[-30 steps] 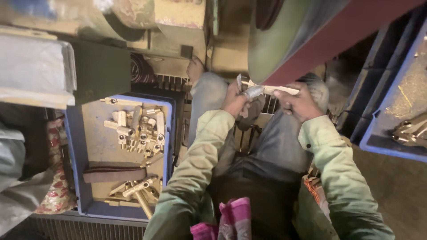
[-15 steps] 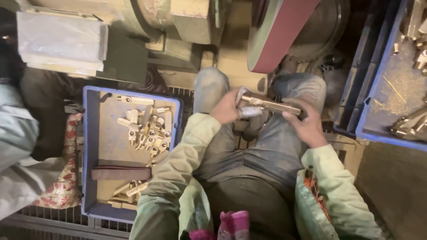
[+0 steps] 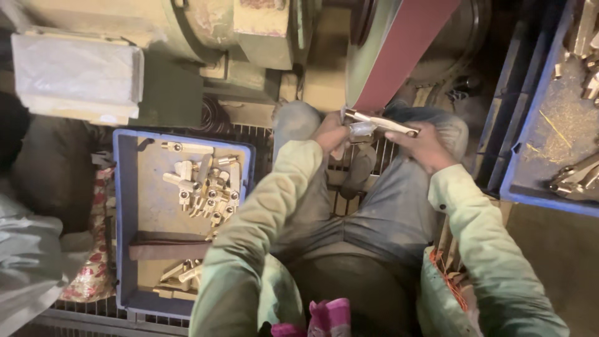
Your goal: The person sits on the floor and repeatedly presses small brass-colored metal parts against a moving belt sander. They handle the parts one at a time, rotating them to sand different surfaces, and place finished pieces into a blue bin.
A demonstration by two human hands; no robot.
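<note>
My left hand [image 3: 329,132] and my right hand [image 3: 422,147] both grip one long brass-coloured metal fitting [image 3: 377,125], one hand at each end. The fitting lies level above my knees, right at the lower edge of a reddish-brown sanding belt [image 3: 404,51] on a green machine [image 3: 262,31]. I cannot tell whether fitting and belt touch. My sleeves are pale green and my trousers grey.
A blue crate [image 3: 122,206] on my left holds several similar brass fittings [image 3: 203,187] and a dark strip. Another blue tray [image 3: 530,156] with brass parts stands at my right. A white wrapped block [image 3: 75,75] sits at the upper left. Metal grating lies underfoot.
The view shifted so the crate and machine sit differently in frame. Both hands kept hold of the fitting and brought it closer under the belt's lower edge.
</note>
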